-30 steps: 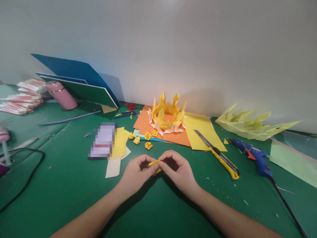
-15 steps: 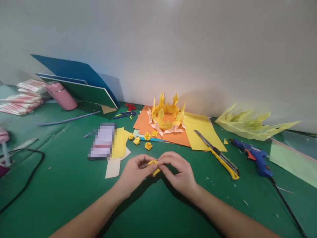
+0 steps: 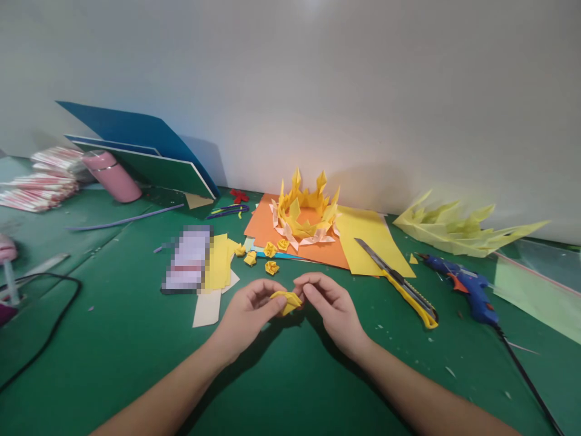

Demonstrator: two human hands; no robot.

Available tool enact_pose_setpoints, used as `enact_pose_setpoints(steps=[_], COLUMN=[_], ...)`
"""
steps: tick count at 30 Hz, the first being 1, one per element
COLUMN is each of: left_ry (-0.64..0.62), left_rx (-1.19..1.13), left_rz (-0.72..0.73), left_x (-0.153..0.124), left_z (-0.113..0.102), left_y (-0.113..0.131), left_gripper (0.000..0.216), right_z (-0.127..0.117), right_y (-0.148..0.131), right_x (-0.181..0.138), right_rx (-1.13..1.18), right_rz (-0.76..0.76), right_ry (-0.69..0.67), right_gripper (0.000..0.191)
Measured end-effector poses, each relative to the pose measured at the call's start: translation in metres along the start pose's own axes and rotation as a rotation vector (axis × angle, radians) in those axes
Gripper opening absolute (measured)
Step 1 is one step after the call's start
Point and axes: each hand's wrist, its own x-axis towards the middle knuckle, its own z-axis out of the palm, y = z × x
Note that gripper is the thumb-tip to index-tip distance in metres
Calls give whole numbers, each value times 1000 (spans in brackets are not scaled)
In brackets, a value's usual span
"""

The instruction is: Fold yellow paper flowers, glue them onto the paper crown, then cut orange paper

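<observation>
Yellow folded paper (image 3: pixel 289 304) is pinched in the left grip (image 3: pixel 245 312), thumb laid over its near face, supporting fingers mostly hidden behind. At the paper's right edge, the right grip (image 3: pixel 330 312) is curled, thumb and forefinger close together; whether they have hold of it I cannot tell. Both forearms (image 3: pixel 177 384) slant inward from below, elbows cut off, palms turned toward each other. Just beyond the grip pair, small yellow paper roses (image 3: pixel 272 267) rest on the green surface (image 3: pixel 290 393), their folds hard to make out. Left of the left grip, a phone-like slab (image 3: pixel 189 257) is pixelated; well right of the right grip, a blue glue gun (image 3: pixel 474 292) trails its cord (image 3: pixel 526 375) out of view.
</observation>
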Motion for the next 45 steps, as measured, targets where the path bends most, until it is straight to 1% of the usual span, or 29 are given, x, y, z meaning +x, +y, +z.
enact_pose_setpoints(steps=[2, 3, 7, 10, 12, 16, 18, 21, 26, 31, 34, 36, 38, 41, 45], left_ry=[-19, -27, -54, -82, -60, 46, 72, 66, 65, 77, 84, 59, 7, -70, -131], left_rx=[-17, -19, 0, 85, 166, 349, 435, 525, 543, 513, 498, 500, 507, 514, 531], left_rz=[-3, -2, 25, 85, 171, 399, 481, 554, 600, 635, 672, 691, 701, 717, 734], left_x=[-1, -1, -1, 1, 2, 2, 1, -1, -1, -3, -4, -4, -3, -1, -2], left_z=[0, 1, 1, 0, 0, -3, -4, -6, -8, -8, -8, -9, -10, -11, -12], left_y=[1, 2, 1, -3, -6, -8, -7, -5, -5, -6, -6, -6, -6, -5, -5], left_gripper=[27, 27, 27, 21, 15, 4, 5, 10, 8, 8, 8, 10, 11, 11, 16], right_z=[0, 1, 2, 1, 0, 0, -1, -2, -2, -1, 0, 0, 0, -1, -2], right_y=[2, 3, 4, 3, 2, 2, 3, 4, 4, 2, 1, 0, -1, -2, -2], right_x=[1, 1, 1, 1, 1, 2, 1, 0, -1, -1, -2, -3, -5, -6, -6], right_rx=[35, 26, -46, -76, -78, -45, -15, 32, 66, 30, 63, 101, 114, 99, 96], right_rz=[90, 95, 4, -49, -73, -81, -60, -23, -17, -112, -67, -13, 4, -42, -121], right_ry=[-4, -8, -19, -32, -41, -75, -98, -118, -110, -79, -100, -129, -145, -161, -193], right_gripper=[11, 10, 5, 7, 7, 7, 6, 2, 6, 10, 15, 19, 21, 21, 17])
